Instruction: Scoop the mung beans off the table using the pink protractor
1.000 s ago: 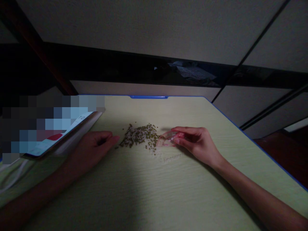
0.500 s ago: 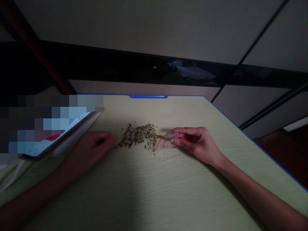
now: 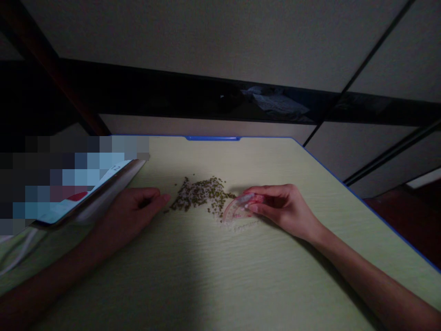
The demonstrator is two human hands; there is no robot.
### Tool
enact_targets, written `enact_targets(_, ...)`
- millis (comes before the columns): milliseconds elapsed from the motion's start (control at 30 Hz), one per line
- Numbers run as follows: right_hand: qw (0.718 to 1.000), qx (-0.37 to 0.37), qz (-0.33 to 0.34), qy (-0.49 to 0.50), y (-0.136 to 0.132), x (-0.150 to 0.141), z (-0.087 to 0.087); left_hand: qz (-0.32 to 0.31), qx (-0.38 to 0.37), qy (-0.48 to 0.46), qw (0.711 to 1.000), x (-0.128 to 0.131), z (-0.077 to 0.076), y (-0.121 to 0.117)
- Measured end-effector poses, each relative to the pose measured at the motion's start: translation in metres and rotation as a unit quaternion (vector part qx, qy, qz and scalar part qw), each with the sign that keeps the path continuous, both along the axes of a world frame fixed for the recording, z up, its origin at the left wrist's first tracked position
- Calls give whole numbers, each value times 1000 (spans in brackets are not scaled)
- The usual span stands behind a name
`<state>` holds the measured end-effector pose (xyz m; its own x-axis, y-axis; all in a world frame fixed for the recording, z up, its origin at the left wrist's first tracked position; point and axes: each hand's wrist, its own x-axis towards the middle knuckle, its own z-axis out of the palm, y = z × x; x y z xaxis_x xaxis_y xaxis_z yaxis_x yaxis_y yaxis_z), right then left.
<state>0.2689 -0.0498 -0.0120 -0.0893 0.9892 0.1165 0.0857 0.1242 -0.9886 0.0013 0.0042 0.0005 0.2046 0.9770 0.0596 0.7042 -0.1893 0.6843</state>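
My right hand pinches a clear plastic protractor with pink markings between thumb and fingers. The protractor's curved edge faces left and meets the right side of a loose pile of small green beans mixed with whitish grains. Just below the protractor, a thin line of pale grains lies on the table. To the left of the pile, my left hand rests on the tabletop with its fingers curled and thumb against the forefinger. Nothing shows in it, and its thumb tip is close to the scattered beans.
The pale wood-grain table has a blue rim and a blue handle at its far edge. A partly pixelated device with a lit screen stands at the left, with a white cable near it. Cabinet panels rise behind.
My right hand has shifted the protractor very slightly toward me, and its angle has changed a little. My left hand and the pile look the same.
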Motion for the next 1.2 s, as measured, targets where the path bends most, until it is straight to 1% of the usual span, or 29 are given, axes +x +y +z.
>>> enact_targets(233,1000,10,-13,-22,0,-4,0,-1,0,6,1000,0,1,-1)
enact_targets(367,997,32,-43,-50,0,-1,4,1,-5,4,1000,0,1,-1)
enact_targets(500,995,53,-64,-55,1,-1,4,2,-3,4,1000,1,2,-1)
enact_targets(833,996,46,-69,-40,3,1,1,1,-1,17,1000,0,3,-2)
enact_targets(1033,995,37,-76,-46,3,-1,2,5,-12,16,1000,2,3,-2)
enact_targets(1200,995,37,-76,-47,5,-3,-1,1,-6,9,1000,2,4,-1)
